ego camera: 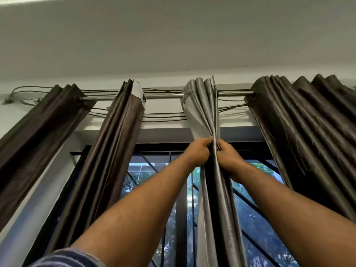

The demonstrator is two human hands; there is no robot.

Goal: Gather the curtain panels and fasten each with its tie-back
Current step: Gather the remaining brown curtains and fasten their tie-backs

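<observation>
Reaching upward, both bare forearms are viewed from below, and the two grips are brought together on the narrow silver-grey satin curtain panel (202, 106), which is hung from the round metal curtain rod (163, 96). The left grip (199, 153) is clenched round the gathered folds from their left side, and the right grip (229, 157) is curled round the same folds from their right side, so that the fabric is pinched between them. The grips are held level with the top of the dark window frame (158, 147). Above them the grey panel is fanned out towards the rod; below them it is drawn into a tight bunch that falls between the forearms.

Three dark brown satin panels are hung on the same rod: one at the far left (48, 120), one just left of centre (119, 135), and a broad, many-folded one at the right (300, 124). Thin dark cables (163, 115) are strung along the pale wall behind the rod. Green foliage is seen through the glass behind diagonal dark window bars (248, 201). A blue-striped sleeve (67, 257) is visible at the lower left edge.
</observation>
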